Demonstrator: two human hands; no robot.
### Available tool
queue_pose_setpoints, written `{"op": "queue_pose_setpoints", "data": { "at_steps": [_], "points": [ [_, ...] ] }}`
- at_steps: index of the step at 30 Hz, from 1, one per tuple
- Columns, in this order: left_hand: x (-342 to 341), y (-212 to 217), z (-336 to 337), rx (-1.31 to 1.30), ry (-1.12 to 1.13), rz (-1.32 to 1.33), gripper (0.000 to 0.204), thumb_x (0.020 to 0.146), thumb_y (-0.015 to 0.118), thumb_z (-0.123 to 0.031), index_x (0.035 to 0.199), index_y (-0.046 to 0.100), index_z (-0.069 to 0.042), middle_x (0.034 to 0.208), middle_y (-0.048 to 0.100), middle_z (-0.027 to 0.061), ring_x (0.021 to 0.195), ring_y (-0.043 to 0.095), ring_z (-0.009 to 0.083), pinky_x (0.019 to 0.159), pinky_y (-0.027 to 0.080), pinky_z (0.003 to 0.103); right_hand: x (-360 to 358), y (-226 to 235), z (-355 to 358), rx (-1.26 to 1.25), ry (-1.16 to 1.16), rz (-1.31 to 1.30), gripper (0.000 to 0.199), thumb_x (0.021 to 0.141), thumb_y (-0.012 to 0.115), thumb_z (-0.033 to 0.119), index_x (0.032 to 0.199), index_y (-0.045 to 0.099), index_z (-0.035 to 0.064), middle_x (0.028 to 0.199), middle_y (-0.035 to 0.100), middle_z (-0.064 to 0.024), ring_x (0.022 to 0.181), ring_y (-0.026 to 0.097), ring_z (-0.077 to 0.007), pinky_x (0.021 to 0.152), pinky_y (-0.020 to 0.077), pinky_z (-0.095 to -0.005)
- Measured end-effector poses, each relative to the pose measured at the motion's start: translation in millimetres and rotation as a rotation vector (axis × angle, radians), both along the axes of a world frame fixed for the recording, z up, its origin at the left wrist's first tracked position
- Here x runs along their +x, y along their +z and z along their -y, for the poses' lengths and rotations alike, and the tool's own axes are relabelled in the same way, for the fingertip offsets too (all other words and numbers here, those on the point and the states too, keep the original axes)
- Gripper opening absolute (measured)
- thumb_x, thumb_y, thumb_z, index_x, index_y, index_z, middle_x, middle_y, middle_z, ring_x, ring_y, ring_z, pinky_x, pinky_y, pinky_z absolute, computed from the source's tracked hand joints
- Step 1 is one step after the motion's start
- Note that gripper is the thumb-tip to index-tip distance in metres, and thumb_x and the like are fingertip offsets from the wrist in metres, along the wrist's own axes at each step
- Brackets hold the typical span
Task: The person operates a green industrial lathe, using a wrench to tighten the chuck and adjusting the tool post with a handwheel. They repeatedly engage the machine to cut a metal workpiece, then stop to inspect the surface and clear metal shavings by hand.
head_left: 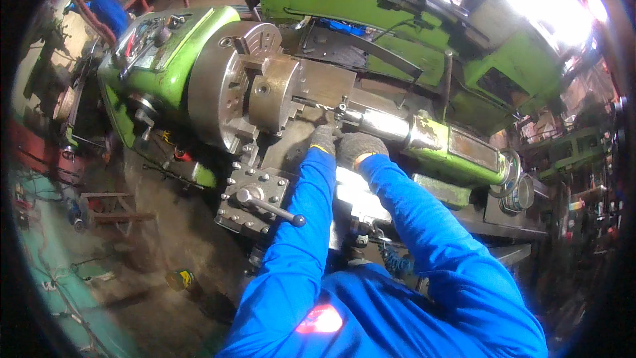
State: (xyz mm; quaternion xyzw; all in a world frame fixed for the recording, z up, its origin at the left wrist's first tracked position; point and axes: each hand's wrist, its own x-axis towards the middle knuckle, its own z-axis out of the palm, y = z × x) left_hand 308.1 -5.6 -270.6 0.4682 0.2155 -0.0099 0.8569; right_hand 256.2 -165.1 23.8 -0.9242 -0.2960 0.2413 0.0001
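Both my hands wear dark grey gloves and meet just in front of the drill chuck (340, 109) on the lathe's tailstock (434, 138). My left hand (323, 138) is closed, fingers pointing up toward the drill chuck. Beside it on the right, my right hand (361, 148) is curled with its back to me. What either hand grips is hidden. A thin drill bit (310, 103) points left from the drill chuck toward the round steel workpiece (271, 94). The big lathe chuck (215, 89) holds that workpiece.
Below my left forearm sits the square tool post (253, 200) with its ball-ended lever (298, 220). The green headstock (165, 69) stands left, the tailstock handwheel (511, 171) right. Another green machine (318, 0) is behind. A round metal can (521, 193) rests beyond the handwheel.
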Motion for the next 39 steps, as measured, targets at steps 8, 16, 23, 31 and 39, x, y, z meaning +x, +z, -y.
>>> {"op": "queue_pose_setpoints", "data": {
  "at_steps": [8,16,23,31,39],
  "points": [
    [-24.2,79.4,51.1,-0.137,0.268,-0.084,0.021,0.089,0.067,-0.018,0.092,0.071,0.002,0.093,0.07,0.0138,0.09,0.067,0.0298,0.08,0.054,0.04,6.6,-11.9,14.5,0.023,0.025,-0.001,0.045,0.096,0.052,0.04,0.127,0.071,0.0137,0.128,0.07,-0.0178,0.119,0.066,-0.0374,0.1,0.0526,-0.0487],
    [-5.7,24.2,54.2,0.237,0.213,0.066,0.025,0.091,0.071,-0.026,0.093,0.074,-0.001,0.086,0.068,0.0125,0.08,0.065,0.0261,0.067,0.052,0.041,10.5,-21.5,18.1,0.069,0.08,0.02,0.041,0.093,0.056,0.038,0.122,0.073,0.0145,0.12,0.072,-0.0193,0.113,0.068,-0.0392,0.096,0.0537,-0.0488],
    [-4.2,87.2,70.2,-0.114,0.343,-0.316,0.038,0.097,0.065,-0.029,0.119,0.063,0.002,0.097,0.071,0.0158,0.081,0.067,0.0263,0.077,0.055,0.044,9.2,-11.5,17.9,-0.004,0.081,-0.003,0.047,0.096,0.055,0.041,0.132,0.068,0.0143,0.13,0.068,-0.0176,0.121,0.065,-0.0372,0.102,0.0512,-0.0476],
    [-144.0,162.4,108.6,0.747,0.53,-0.009,0.033,0.105,0.054,-0.021,0.13,0.056,0.0,0.127,0.063,0.0221,0.118,0.06,0.0346,0.105,0.047,0.041,-8.9,-17.4,-6.4,0.049,0.069,0.069,0.037,0.093,0.061,0.033,0.124,0.069,0.0152,0.119,0.072,-0.0173,0.113,0.068,-0.0383,0.093,0.0544,-0.0513],
    [-247.0,170.3,115.6,1.624,0.298,0.101,0.027,0.093,0.066,-0.016,0.116,0.065,-0.001,0.116,0.065,0.0216,0.112,0.059,0.0437,0.101,0.047,0.052,-12.1,-31.6,12.1,0.198,0.143,0.141,0.031,0.097,0.052,0.015,0.123,0.059,-0.0006,0.108,0.071,-0.0226,0.1,0.072,-0.0388,0.081,0.0585,-0.0506]
  ]
}}
